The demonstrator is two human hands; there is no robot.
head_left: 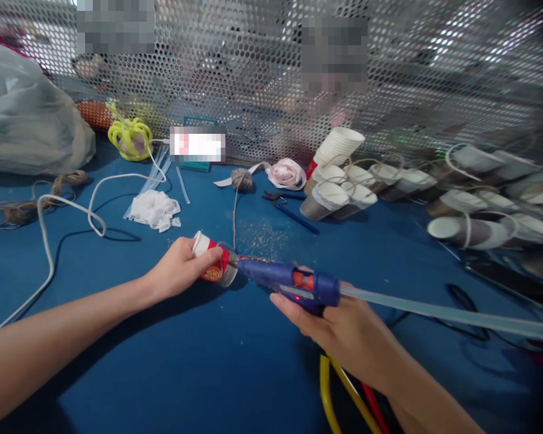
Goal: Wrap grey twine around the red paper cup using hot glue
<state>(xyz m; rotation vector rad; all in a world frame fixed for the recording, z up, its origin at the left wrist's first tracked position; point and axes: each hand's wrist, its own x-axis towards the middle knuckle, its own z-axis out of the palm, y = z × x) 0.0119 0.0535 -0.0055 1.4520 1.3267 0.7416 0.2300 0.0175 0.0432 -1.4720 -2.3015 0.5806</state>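
Note:
In my left hand (pixel 181 269) is a red and white paper cup (pixel 202 242), tilted on its side with its base towards the right. Grey cord lies around the base end and runs back to a ball of twine (pixel 242 179). My right hand (pixel 339 325) is wrapped round a blue hot glue gun (pixel 271 274), a small red light lit on its side. The gun's nozzle is at the cup's base end; whether it touches is hard to tell. A long translucent glue stick (pixel 434 310) sticks out of the gun's rear.
Cord-trimmed cups (pixel 326 202) stand and lie at the right, by stacked white cups (pixel 339 144). Blue-handled pliers (pixel 296 217) and a ribbon roll (pixel 286 173) lie mid-table. A white cable (pixel 47 241) winds across the left. Behind rises a perforated metal screen (pixel 253 78).

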